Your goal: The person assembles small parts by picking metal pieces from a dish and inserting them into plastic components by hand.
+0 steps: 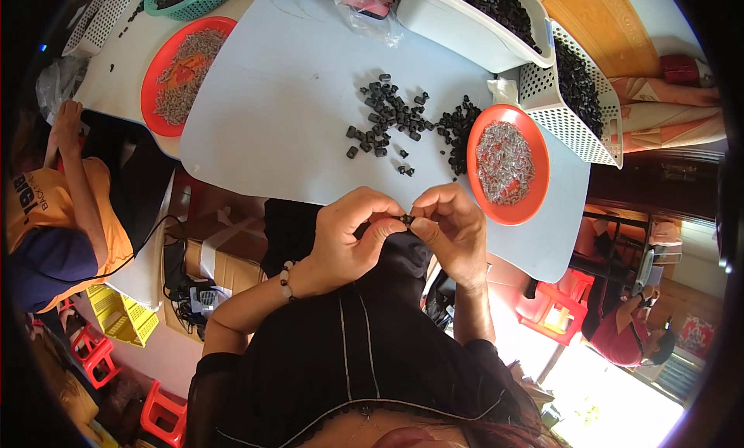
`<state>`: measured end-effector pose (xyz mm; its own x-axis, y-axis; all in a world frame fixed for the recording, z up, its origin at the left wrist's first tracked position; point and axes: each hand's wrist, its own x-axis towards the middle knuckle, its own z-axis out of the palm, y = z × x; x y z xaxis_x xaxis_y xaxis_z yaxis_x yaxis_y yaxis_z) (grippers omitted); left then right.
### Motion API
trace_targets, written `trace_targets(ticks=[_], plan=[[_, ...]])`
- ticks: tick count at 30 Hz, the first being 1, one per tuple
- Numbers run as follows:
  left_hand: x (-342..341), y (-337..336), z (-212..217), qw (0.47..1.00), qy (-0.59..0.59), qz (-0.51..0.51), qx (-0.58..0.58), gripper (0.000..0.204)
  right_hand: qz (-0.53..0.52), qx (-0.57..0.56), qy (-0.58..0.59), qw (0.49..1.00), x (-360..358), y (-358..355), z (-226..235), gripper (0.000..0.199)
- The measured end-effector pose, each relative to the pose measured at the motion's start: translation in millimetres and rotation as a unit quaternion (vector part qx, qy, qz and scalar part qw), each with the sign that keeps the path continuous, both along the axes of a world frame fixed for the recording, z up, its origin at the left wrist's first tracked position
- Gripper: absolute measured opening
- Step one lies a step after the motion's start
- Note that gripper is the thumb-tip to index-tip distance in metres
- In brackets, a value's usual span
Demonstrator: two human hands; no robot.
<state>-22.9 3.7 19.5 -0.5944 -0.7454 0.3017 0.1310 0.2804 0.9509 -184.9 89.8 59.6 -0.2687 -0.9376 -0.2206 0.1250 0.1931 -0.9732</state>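
In front of my body, just off the near edge of the table, my left hand [345, 235] and my right hand [456, 235] meet fingertip to fingertip. Between them they pinch a small black part [405, 218], mostly covered by the fingers, so its exact kind cannot be made out. Beyond my hands lies a loose spread of small black blocky parts [380, 116]. A denser heap of small black pieces [459, 130] sits to its right. Touching that heap is an orange-red plate [474, 157] holding many small clear pieces [504, 161].
A white bin [465, 36] and a white perforated basket [570, 126], both full of black parts, stand far right on the pale table [271, 99]. At left, a person in an orange top [101, 208] sits by another table with a red plate [149, 111]. Red stools [93, 353] stand below.
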Motion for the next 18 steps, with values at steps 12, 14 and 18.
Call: trace_targets(ticks=[12, 14, 18], plan=[[-0.4, 3.3, -15.9, 0.955, 0.076, -0.078, 0.275, 0.014, 0.037, -0.139, 0.291, 0.946, -10.7, -1.8, -5.7, 0.017], [-1.4, 3.1, -15.9, 0.957, 0.091, -0.072, 0.266, 0.013, 0.003, -0.109, 0.228, 0.968, -10.2, 1.3, -11.4, 0.017], [-3.1, 1.5, -16.6, 0.971, 0.108, -0.054, 0.206, 0.014, -0.011, -0.13, 0.107, 0.986, -9.6, 1.3, -22.1, 0.015]])
